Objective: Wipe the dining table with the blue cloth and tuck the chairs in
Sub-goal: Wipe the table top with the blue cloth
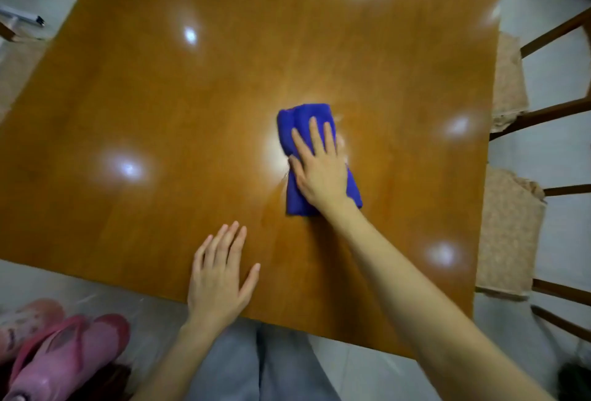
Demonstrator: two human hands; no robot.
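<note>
blue cloth point(315, 157) – orange-brown table point(192, 112) – speckled beige chair seats point(508, 228).

From my feed, the floor point(543, 74) is pale grey glossy tile, showing along the right side, at the upper left and along the near edge. Several soft white glare spots point(128, 168) from overhead lights sit on a polished orange-brown wooden surface that fills most of the view. At lower left I see pink slippers point(70, 356) on the floor. In the upper left there is a small pen-like object point(22, 17), too blurred for me to identify. The top right corner goes dark; I cannot tell what stands there.
</note>
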